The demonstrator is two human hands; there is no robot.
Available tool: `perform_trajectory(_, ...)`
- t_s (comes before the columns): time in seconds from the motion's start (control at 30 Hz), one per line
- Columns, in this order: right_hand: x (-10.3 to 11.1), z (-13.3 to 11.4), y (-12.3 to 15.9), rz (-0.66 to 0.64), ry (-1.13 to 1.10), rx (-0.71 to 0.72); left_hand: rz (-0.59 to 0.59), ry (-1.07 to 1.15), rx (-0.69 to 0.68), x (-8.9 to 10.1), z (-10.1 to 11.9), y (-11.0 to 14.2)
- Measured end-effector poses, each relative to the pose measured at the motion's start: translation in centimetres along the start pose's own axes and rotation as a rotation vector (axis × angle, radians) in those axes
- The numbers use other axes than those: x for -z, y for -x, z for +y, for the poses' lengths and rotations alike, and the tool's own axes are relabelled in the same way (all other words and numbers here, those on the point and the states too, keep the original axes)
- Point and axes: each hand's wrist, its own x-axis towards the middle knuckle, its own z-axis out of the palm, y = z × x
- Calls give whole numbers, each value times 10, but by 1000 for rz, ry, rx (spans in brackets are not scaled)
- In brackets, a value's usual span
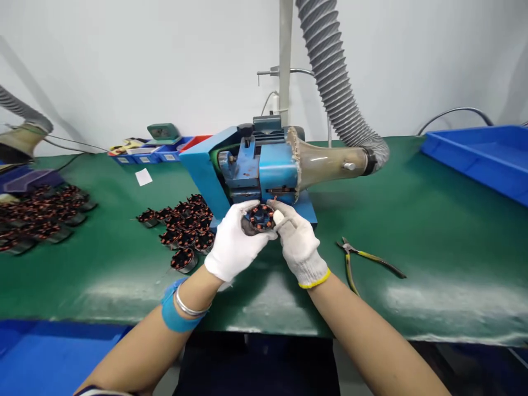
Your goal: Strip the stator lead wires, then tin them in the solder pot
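In a white glove, my left hand (235, 240) grips a round motor stator (261, 218) with black insulation and copper windings, its wound face turned up toward me. My right hand (297, 239), in a white knit glove with a yellow cuff, closes on the stator's right edge. A short copper wire end (275, 198) sticks up by the right fingers; whether they pinch it I cannot tell. Both hands are just in front of a blue belt-driven machine (278, 165). Several similar stators (184, 259) stand on the bench left of my left hand.
Yellow-handled cutters (348, 247) lie open at the right on the green bench (396, 209). A grey hose (342, 82) drops to the machine's funnel (330, 159). More stators (49, 214) crowd the far left. Blue trays (478, 154) stand at the right, small bins (165, 154) behind.
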Motion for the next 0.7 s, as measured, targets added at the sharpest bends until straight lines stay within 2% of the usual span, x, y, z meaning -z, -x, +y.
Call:
perform_trajectory(0.2,8,-9,-6,67,-72,-173,-47,-211,-97,-4,3,10)
perform_trajectory(0.3,13,-13,-12,221,-198,-126,-10,-162,-84,-7,10,9)
perform_trajectory(0.37,15,-18,-14,286,-186,-71,49,-108,-26,-11,14,6)
perform_trajectory(0.47,11,-22,-11,151,57,-95,78,-1,63,-18,15,-2)
perform_trajectory(0.53,5,-22,-6,83,214,-135,81,41,71,-22,13,-7)
perform_trajectory(0.63,-3,-17,-4,95,283,-121,118,39,55,-26,11,-13)
perform_trajectory(0.7,-4,-13,-6,117,274,-59,151,42,44,-27,10,-15)
